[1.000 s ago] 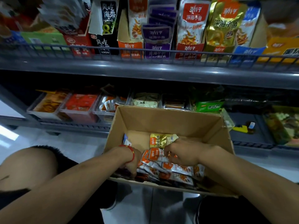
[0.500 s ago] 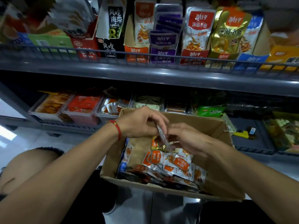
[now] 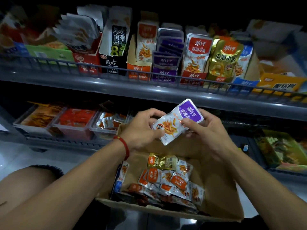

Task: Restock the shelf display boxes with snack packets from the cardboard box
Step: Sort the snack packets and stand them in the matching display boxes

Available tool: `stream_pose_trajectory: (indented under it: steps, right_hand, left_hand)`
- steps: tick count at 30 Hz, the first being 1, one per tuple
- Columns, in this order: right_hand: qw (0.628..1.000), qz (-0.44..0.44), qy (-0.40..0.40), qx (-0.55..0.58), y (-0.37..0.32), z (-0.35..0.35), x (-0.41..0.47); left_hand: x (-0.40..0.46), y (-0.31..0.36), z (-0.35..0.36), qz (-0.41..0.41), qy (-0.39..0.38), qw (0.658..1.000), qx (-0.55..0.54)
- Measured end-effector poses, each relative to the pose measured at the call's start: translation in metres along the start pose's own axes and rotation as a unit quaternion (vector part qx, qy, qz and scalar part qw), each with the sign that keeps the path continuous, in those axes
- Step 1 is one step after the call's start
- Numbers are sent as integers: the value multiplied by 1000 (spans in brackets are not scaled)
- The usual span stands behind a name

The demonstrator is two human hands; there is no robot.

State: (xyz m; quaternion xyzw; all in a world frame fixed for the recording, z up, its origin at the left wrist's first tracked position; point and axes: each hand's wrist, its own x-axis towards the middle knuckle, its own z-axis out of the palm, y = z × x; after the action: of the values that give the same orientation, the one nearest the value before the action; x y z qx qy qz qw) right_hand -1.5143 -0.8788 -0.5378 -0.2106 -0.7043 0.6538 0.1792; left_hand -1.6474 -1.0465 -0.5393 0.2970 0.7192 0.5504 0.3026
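Both hands hold a purple-and-silver snack packet (image 3: 176,122) above the open cardboard box (image 3: 221,193). My left hand (image 3: 142,130), with a red string at the wrist, grips the packet's lower left end. My right hand (image 3: 202,128) pinches its right side with the thumb on its face. In the box lie several orange-and-silver packets (image 3: 169,180) and a gold packet (image 3: 162,161). On the upper shelf stands a purple display box (image 3: 164,72) with matching purple packets, between an orange display box (image 3: 138,70) and a red one (image 3: 193,77).
A grey wire rail (image 3: 149,77) runs along the upper shelf's front edge. The lower shelf holds clear trays (image 3: 73,125) of red and orange snacks at left and a green pack (image 3: 282,150) at right. My knee (image 3: 28,178) shows at lower left, over pale floor.
Both hands rose out of the cardboard box toward the shelf. The thin packet seen edge-on half a second ago now faces the camera, held by both hands.
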Motion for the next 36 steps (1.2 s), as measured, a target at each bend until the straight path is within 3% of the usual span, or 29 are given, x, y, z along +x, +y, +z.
stream_pose_trajectory:
  steps: [3,7,10,14,17,19,27,36]
  right_hand:
    - [989,-92,7,-119,-21,-5,5]
    - [944,-238,117,-196,-51,-1,18]
    - [858,-371,169,-312,-72,8,30]
    - [730,-496,164,-441,-81,14,47]
    - [625,-545,146,-539,-81,14,55]
    - [591,-541,135,-582,-83,17,59]
    - [600,-431,102,-666,-121,28,68]
    - [606,-414,109,-671,-121,31,71]
  left_hand:
    - [9,12,-10,60,57,995,51]
    - [24,33,-26,160,206,955,139]
    - [32,40,-32,213,259,924,183]
    - [39,41,-30,255,271,896,244]
    - [40,41,-27,271,264,885,271]
    - [40,40,-25,269,257,885,280]
    - [37,37,-26,274,241,892,268]
    - [36,41,-24,268,236,892,278]
